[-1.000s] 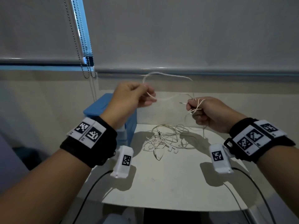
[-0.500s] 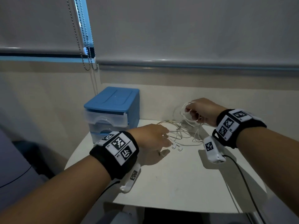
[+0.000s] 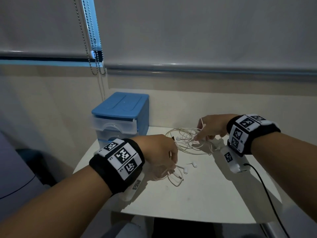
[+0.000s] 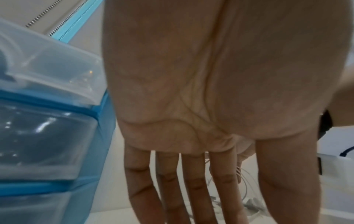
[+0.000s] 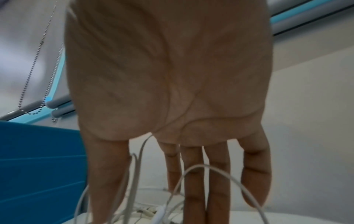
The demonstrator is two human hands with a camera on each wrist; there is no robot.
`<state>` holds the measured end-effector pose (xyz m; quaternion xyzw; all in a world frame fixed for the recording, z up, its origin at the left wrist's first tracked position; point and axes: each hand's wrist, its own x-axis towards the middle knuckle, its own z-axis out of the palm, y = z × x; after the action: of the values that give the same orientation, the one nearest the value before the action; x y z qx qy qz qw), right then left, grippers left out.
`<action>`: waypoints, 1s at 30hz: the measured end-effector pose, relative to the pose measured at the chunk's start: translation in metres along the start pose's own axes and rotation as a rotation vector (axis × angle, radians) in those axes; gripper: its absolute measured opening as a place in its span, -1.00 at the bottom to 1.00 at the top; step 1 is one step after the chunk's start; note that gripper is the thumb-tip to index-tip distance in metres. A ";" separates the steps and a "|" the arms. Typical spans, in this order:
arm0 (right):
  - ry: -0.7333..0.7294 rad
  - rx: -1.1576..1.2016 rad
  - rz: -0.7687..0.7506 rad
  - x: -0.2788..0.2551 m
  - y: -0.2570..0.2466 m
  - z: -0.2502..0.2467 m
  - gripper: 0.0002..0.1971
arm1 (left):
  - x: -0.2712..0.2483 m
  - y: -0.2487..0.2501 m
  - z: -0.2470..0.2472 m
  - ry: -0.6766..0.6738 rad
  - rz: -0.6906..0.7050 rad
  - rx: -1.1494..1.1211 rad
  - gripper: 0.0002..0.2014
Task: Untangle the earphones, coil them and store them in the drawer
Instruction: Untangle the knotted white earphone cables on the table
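White earphones (image 3: 187, 140) lie in a loose tangle on the white table (image 3: 197, 200), with two earbuds (image 3: 189, 166) and the plug (image 3: 180, 177) nearer me. My left hand (image 3: 172, 166) reaches down over the earbud end with straight fingers (image 4: 172, 189) touching the cable. Over the far part of the tangle, my right hand (image 3: 199, 138) points its straight fingers (image 5: 193, 189) down onto it. One cable loop (image 5: 139, 153) runs up between its thumb and index finger. The blue drawer unit (image 3: 120, 114) stands at the table's back left.
The unit's top clear drawer (image 3: 114, 124) juts out a little. A bead chain (image 3: 96, 54) hangs from the blind behind it. A black lead (image 3: 267, 191) runs from the right wrist camera across the table's right side. The table's rounded front edge is near me.
Both hands came down from chest height to the table. The right hand lowered its held loops onto the tangle and straightened its fingers. The left hand moved over the earbuds.
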<state>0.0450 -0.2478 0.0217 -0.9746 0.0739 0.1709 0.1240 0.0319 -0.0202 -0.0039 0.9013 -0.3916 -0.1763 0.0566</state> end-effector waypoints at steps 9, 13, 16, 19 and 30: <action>0.065 -0.161 0.007 -0.016 0.010 -0.023 -0.23 | -0.009 -0.005 -0.006 0.099 -0.110 -0.034 -0.72; 0.191 -0.017 -0.036 -0.020 0.021 -0.028 -0.40 | -0.012 -0.002 0.000 -0.040 -0.165 0.024 -0.48; 0.411 0.220 -0.127 -0.019 0.027 -0.024 -0.72 | -0.013 0.002 0.008 -0.096 -0.216 0.080 -0.37; 0.534 0.388 -0.191 -0.019 0.027 -0.012 -0.84 | -0.011 0.008 0.012 -0.095 -0.230 0.146 -0.39; 0.193 0.793 -0.417 -0.039 0.004 0.034 -0.88 | 0.002 0.000 0.003 0.018 -0.159 -0.022 -0.61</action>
<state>-0.0033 -0.2383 0.0033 -0.8573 -0.0530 0.0092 0.5120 0.0320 -0.0213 -0.0070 0.9304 -0.3165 -0.1765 0.0559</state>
